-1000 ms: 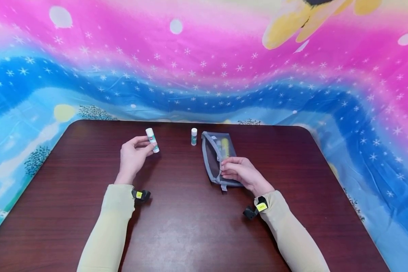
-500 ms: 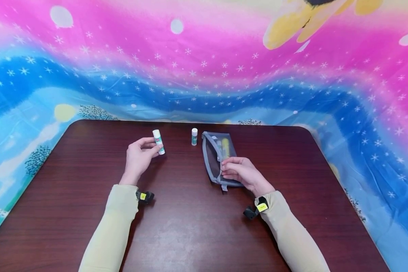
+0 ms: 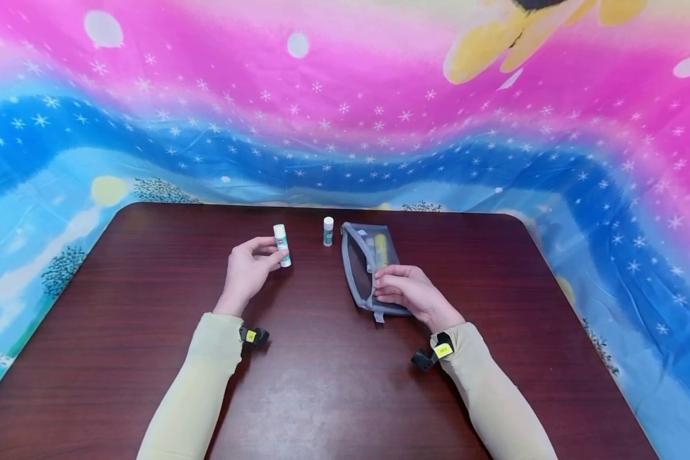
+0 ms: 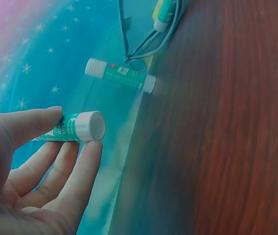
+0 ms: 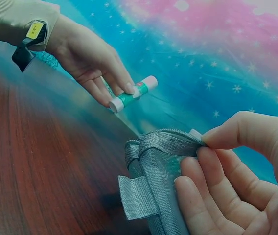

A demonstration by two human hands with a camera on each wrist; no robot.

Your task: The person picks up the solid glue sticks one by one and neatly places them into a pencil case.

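Note:
Between thumb and fingers my left hand (image 3: pixel 248 271) pinches a glue stick (image 3: pixel 282 245), white at both ends with a green label, held tilted above the table. In the left wrist view the white end of this glue stick (image 4: pixel 91 126) faces the camera. A second glue stick (image 3: pixel 328 231) stands upright on the table, left of a grey mesh zip pouch (image 3: pixel 353 275). My right hand (image 3: pixel 416 295) pinches the pouch's zipped edge, and the pouch mouth gapes open. Through the mesh show a yellow item (image 3: pixel 381 249) and a green-labelled stick beside it, partly hidden.
The dark wooden table (image 3: pixel 310 383) has its far edge against a colourful printed cloth (image 3: pixel 345 115). A small fabric tab (image 5: pixel 138 197) sticks out from the pouch's near end. Each wrist wears a black strap mount.
My left hand has moved to the right with the glue stick, closer to the standing one and the pouch. The right hand and the pouch have stayed in place.

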